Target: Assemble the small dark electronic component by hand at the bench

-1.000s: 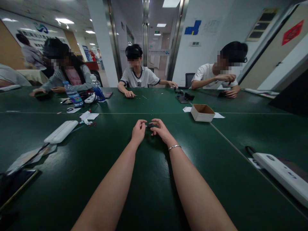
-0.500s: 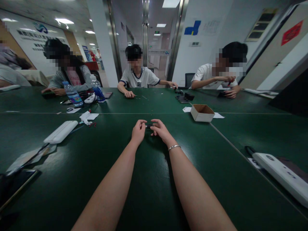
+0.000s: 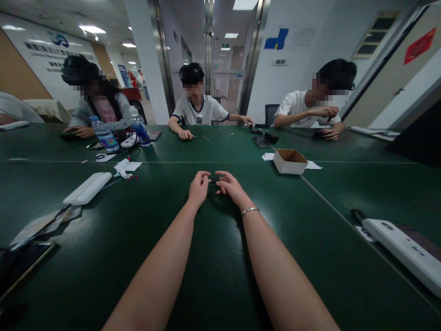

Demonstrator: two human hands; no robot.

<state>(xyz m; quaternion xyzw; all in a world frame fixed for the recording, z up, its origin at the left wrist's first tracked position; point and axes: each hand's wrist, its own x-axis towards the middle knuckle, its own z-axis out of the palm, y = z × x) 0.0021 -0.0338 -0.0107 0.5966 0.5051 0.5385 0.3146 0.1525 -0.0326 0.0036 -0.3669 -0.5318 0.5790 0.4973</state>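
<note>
A small dark stick-like piece with a lighter, metallic-looking left end (image 3: 213, 180) spans the gap between my two hands, just over the green table (image 3: 213, 257). My left hand (image 3: 199, 187) pinches its lighter end, with the index finger curled over the top. My right hand (image 3: 228, 185), with a silver bracelet (image 3: 250, 210) at the wrist, grips the dark end between thumb and fingers. Fingertips cover part of the piece, and it is too small for me to tell its exact kind.
An open white box (image 3: 290, 162) stands ahead to the right. White power banks or similar devices lie left (image 3: 87, 188) and right (image 3: 403, 248). A phone (image 3: 27, 266) is at the near left. Bottles (image 3: 104, 134) stand farther off, and several people sit across the table.
Both hands stay in nearly the same place, still holding the small dark piece. The fingers of my right hand have shifted slightly around it.
</note>
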